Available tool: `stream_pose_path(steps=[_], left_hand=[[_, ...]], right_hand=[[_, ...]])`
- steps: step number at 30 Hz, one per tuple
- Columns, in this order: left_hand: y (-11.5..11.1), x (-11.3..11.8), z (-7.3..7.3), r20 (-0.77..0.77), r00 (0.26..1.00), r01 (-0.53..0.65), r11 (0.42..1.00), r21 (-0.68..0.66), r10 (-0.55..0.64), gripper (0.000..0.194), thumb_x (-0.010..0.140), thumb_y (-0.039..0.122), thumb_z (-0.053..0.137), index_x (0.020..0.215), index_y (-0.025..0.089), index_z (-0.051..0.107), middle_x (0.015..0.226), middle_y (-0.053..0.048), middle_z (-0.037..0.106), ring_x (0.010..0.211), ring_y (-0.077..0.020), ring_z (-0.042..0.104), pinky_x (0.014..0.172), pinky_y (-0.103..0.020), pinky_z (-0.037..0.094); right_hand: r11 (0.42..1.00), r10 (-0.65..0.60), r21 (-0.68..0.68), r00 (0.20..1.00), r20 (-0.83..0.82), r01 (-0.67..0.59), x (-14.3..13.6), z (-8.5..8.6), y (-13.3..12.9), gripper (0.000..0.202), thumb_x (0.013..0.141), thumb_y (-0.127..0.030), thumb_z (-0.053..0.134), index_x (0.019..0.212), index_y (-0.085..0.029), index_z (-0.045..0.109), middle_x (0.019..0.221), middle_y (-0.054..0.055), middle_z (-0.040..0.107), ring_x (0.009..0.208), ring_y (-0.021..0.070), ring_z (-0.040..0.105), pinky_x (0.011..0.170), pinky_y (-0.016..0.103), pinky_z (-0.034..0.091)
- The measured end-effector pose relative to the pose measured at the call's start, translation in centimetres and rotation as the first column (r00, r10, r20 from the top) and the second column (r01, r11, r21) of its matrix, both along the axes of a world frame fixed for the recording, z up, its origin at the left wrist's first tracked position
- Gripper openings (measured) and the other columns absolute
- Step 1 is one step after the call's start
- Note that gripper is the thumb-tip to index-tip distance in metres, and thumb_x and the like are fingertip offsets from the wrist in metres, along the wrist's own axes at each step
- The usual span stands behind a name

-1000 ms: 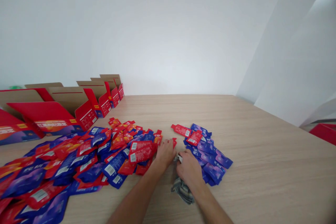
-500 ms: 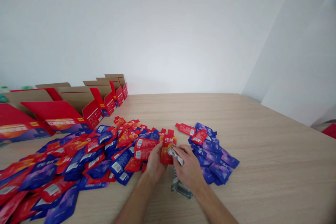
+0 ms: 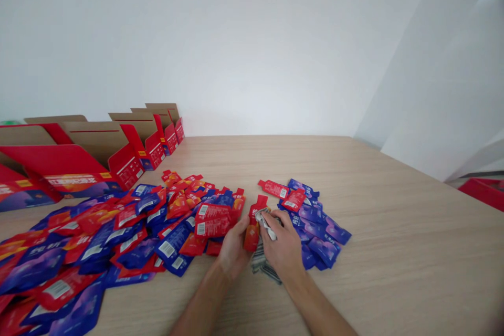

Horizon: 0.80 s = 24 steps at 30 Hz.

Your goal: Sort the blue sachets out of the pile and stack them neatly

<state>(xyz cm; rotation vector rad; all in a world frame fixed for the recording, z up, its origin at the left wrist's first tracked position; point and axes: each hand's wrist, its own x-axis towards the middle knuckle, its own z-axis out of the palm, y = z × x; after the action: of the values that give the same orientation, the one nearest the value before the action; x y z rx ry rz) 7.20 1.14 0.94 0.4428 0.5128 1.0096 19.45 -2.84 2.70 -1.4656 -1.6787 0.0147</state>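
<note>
My left hand (image 3: 235, 249) grips a red pouch (image 3: 251, 237) by its side and lower end, spout end pointing away from me. In my right hand (image 3: 284, 245) a bunched greyish-white cloth (image 3: 266, 224) is pinched, pressed against the pouch's printed front. A striped grey part of the cloth hangs below onto the table. Left of my left hand spreads a large mixed heap of red and blue pouches (image 3: 167, 248). Just beyond my right hand lies a smaller pile of blue pouches (image 3: 326, 241), with two red pouches (image 3: 293, 199) on its far side.
Several open red cardboard boxes (image 3: 82, 181) stand in a row at the left, their brown flaps raised. The wooden table (image 3: 394, 231) reaches back to a white wall (image 3: 260, 47). A red object (image 3: 482, 193) shows beyond the table's right edge.
The red pouch has tilted in my left hand, and my right hand with the cloth covers more of its front. The whole view has shifted slightly.
</note>
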Motion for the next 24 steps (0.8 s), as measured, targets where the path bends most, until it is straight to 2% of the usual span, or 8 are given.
stream_pose_path(steps=[4,9,11,14,18,20,22,24], left_hand=[[0.2,-0.1,-0.4,-0.036,0.999,0.002,1.000,-0.006,-0.003,0.023,0.085,0.032,0.063,0.095,0.012,0.069,0.095,-0.009,0.073,0.093,-0.0234,0.069,0.087,-0.033,0.052],[-0.4,0.2,-0.8,-0.076,0.994,0.087,0.995,0.045,-0.083,0.028,0.082,0.030,0.064,0.101,0.010,0.069,0.092,-0.011,0.075,0.089,-0.0253,0.070,0.083,-0.034,0.052],[-0.6,0.4,-0.7,-0.076,0.992,0.104,0.994,0.037,-0.100,0.029,0.082,0.031,0.064,0.102,0.010,0.069,0.091,-0.011,0.075,0.088,-0.0259,0.070,0.081,-0.034,0.053],[-0.3,0.4,-0.5,-0.034,0.997,0.074,0.997,-0.010,-0.075,0.026,0.083,0.032,0.063,0.098,0.012,0.069,0.090,-0.009,0.074,0.086,-0.0237,0.070,0.080,-0.033,0.053],[0.8,-0.2,-1.0,0.044,0.997,-0.065,0.997,-0.028,0.066,0.020,0.078,0.025,0.061,0.093,0.013,0.067,0.089,-0.009,0.073,0.083,-0.0217,0.069,0.078,-0.031,0.053],[1.4,-0.7,-1.3,0.069,0.991,-0.115,0.993,-0.018,0.116,0.029,0.072,0.017,0.059,0.100,0.015,0.066,0.093,-0.009,0.073,0.083,-0.0209,0.069,0.075,-0.031,0.053],[1.6,-1.2,-1.5,0.052,0.990,-0.128,0.992,0.012,0.127,0.043,0.064,0.008,0.058,0.106,0.017,0.064,0.097,-0.007,0.072,0.082,-0.0191,0.068,0.072,-0.029,0.052],[1.6,-1.6,-1.4,0.000,0.992,-0.125,0.988,0.087,0.125,0.049,0.058,0.002,0.060,0.104,0.017,0.065,0.095,-0.006,0.072,0.079,-0.0171,0.067,0.072,-0.027,0.050]], right_hand=[[0.992,0.102,-0.080,0.993,0.063,-0.096,-0.5,0.0,-0.2,0.027,0.089,-0.018,0.053,0.110,-0.028,0.067,0.109,0.004,0.061,0.095,0.0160,0.062,0.085,0.027,0.053],[0.997,-0.072,0.017,0.997,-0.037,0.073,1.3,-0.2,0.8,0.025,0.092,-0.023,0.051,0.112,-0.024,0.066,0.109,0.007,0.060,0.098,0.0169,0.061,0.092,0.029,0.051],[0.995,-0.091,0.037,0.994,-0.059,0.093,1.6,-0.1,0.9,0.025,0.093,-0.025,0.051,0.112,-0.024,0.066,0.109,0.008,0.060,0.098,0.0171,0.061,0.092,0.030,0.051],[1.000,-0.004,-0.012,1.000,-0.028,0.003,0.7,0.1,0.4,0.026,0.092,-0.022,0.050,0.113,-0.025,0.066,0.110,0.007,0.060,0.098,0.0172,0.061,0.090,0.029,0.050],[0.966,0.199,-0.168,0.980,0.007,-0.195,-1.3,0.8,-1.1,0.027,0.088,-0.016,0.052,0.107,-0.027,0.068,0.107,0.004,0.062,0.094,0.0159,0.060,0.085,0.026,0.050],[0.944,0.264,-0.200,0.964,-0.012,-0.261,-1.6,1.0,-1.5,0.025,0.087,-0.015,0.053,0.101,-0.027,0.069,0.103,0.003,0.063,0.092,0.0152,0.060,0.084,0.025,0.049],[0.950,0.247,-0.185,0.968,-0.048,-0.251,-1.3,1.0,-1.4,0.023,0.088,-0.016,0.053,0.098,-0.027,0.070,0.099,0.003,0.064,0.089,0.0149,0.061,0.083,0.025,0.049],[0.974,0.173,-0.134,0.981,-0.085,-0.184,-0.6,1.0,-0.9,0.021,0.088,-0.018,0.053,0.099,-0.025,0.070,0.099,0.004,0.064,0.089,0.0157,0.061,0.082,0.026,0.049]])
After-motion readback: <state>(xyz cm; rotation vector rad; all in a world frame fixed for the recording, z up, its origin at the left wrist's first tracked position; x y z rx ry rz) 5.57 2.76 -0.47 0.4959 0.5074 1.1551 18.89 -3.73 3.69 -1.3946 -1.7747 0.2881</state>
